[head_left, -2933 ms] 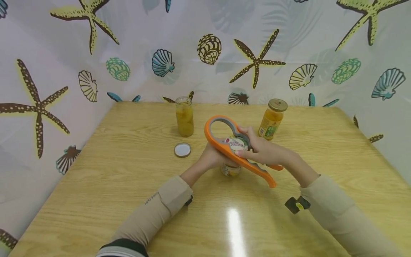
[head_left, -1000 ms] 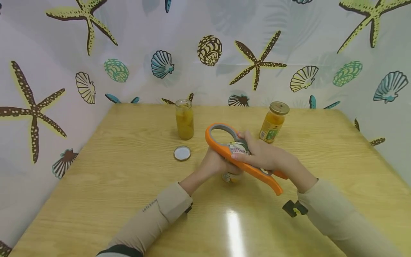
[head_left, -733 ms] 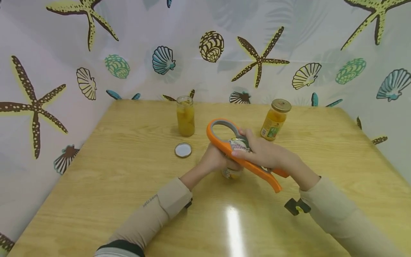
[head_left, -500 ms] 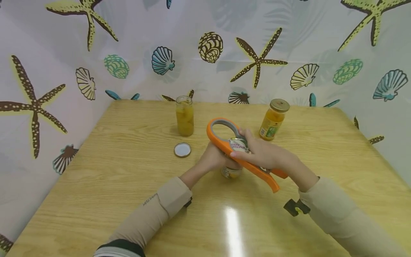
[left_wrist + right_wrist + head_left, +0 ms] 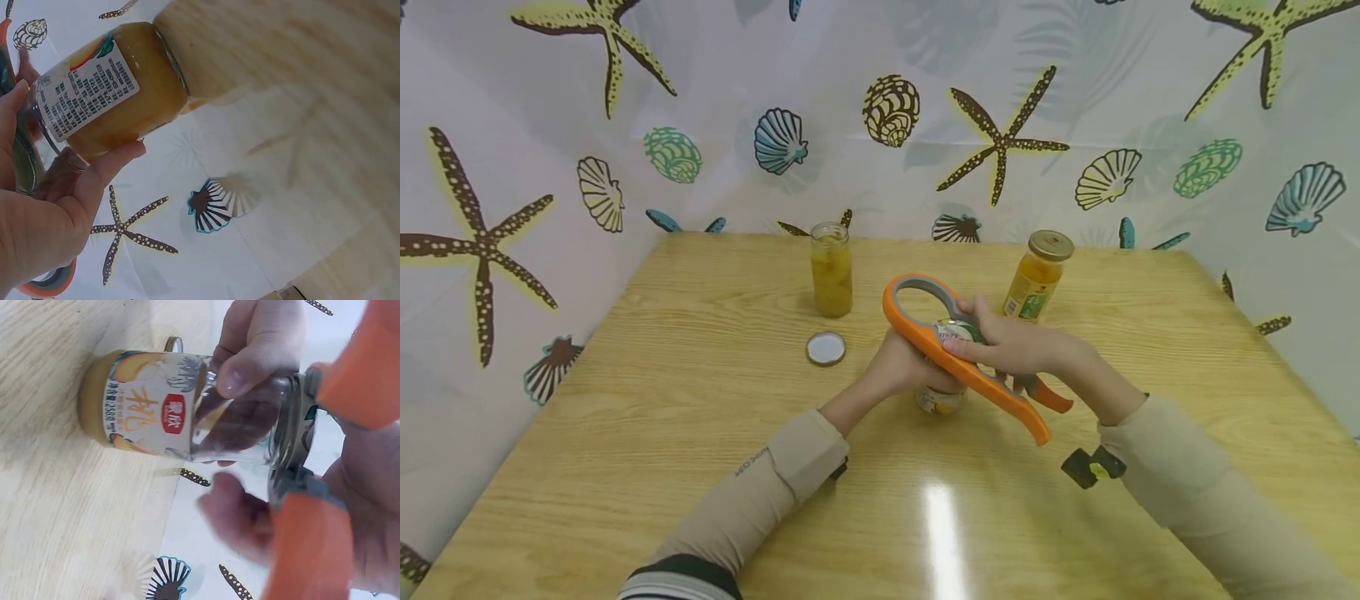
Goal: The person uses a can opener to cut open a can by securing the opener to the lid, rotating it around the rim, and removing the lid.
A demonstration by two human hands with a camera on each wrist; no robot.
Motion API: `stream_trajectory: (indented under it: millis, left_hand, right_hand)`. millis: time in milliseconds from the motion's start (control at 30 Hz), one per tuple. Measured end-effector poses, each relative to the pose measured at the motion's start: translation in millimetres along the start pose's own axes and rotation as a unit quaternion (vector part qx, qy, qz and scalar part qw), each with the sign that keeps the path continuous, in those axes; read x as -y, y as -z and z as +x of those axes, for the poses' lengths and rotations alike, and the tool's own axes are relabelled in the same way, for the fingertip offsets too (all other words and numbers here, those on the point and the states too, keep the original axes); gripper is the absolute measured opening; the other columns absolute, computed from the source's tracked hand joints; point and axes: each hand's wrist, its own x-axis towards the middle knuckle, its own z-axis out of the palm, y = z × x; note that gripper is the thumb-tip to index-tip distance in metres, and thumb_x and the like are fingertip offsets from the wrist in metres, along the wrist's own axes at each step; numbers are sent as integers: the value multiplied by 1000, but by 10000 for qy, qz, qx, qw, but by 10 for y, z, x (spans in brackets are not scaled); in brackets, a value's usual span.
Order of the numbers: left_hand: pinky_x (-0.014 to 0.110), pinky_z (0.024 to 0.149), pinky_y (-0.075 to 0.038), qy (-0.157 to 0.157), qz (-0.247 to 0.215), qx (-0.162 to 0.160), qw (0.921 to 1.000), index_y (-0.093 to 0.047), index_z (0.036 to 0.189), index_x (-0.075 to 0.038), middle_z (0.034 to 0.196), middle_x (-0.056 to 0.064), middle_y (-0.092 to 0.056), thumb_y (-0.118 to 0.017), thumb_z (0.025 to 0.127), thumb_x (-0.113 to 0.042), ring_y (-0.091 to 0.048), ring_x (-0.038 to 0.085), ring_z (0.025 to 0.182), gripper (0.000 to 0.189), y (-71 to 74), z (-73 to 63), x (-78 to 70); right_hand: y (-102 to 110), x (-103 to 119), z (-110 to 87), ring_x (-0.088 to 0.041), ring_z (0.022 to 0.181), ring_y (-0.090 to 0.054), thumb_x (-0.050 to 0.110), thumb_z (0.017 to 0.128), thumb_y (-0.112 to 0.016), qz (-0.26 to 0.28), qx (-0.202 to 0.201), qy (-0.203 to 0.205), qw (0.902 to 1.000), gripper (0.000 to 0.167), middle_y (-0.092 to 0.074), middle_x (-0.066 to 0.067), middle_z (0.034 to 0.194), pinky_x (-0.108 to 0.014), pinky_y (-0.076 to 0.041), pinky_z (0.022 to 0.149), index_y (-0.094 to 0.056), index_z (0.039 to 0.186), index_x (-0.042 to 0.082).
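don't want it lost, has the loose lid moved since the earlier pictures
No: in the head view, the loose lid keeps its place on the table, just in front of the open jar.

White cloth (image 5: 715,75) printed with starfish (image 5: 1002,143) and shells (image 5: 779,142) backs a wood-grain table (image 5: 700,358).

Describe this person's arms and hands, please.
The left hand and right hand look bare. The left sleeve and right sleeve are beige; the left has small dark lettering and a dark band. A black attachment shows by the right cuff.
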Motion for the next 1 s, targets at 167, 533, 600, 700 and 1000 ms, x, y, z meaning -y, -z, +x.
stream_trajectory:
  millis: [167, 533, 600, 700, 1000]
  left_hand:
    - [21, 73, -46, 18, 96, 64, 9999, -63, 95, -4, 86, 0, -64, -80, 61, -11, -58, 9, 78, 39, -8, 6, 2]
    - [21, 72, -46, 154, 139, -20, 9998, -62, 95, -5, 87, -1, -64, -80, 61, -9, -58, 8, 77, 39, -19, -7, 17]
    - [21, 73, -46, 202, 169, -40, 9996, -62, 97, -5, 88, -1, -64, -80, 61, -10, -58, 8, 78, 41, -24, -7, 14]
    - [22, 74, -46, 222, 213, -71, 9995, -61, 98, -4, 90, 0, -64, -80, 60, -10, -59, 9, 80, 43, -29, 0, 2]
    - [21, 80, -43, 279, 258, -30, 9993, -60, 100, -3, 91, 2, -64, -80, 59, -8, -57, 12, 86, 46, -29, 37, -44]
  right_hand:
    - [88, 98, 46, -24, 70, -47, 30, 94, -44, -355, 147, 462, 9982, 49, -41, -19, 94, -31, -42, 60, -23, 115, -8]
    - [145, 197, 78, -23, 75, -50, 32, 93, -44, -391, 678, -6, 9969, 50, -38, -15, 91, -31, -47, 58, -21, 115, -7]
    - [123, 129, 89, -28, 78, -50, 33, 93, -44, 31, 642, -22, 9979, 51, -36, -20, 99, -34, -50, 54, -18, 116, -5]
    - [89, 35, 109, -31, 83, -48, 33, 93, -45, 258, 446, 116, 9986, 52, -34, -24, 106, -36, -49, 58, -15, 117, -3]
    - [55, -35, 99, -35, 118, -32, 39, 92, -45, 316, 155, 374, 9987, 79, -21, -29, 131, -49, -30, 94, 9, 138, 6]
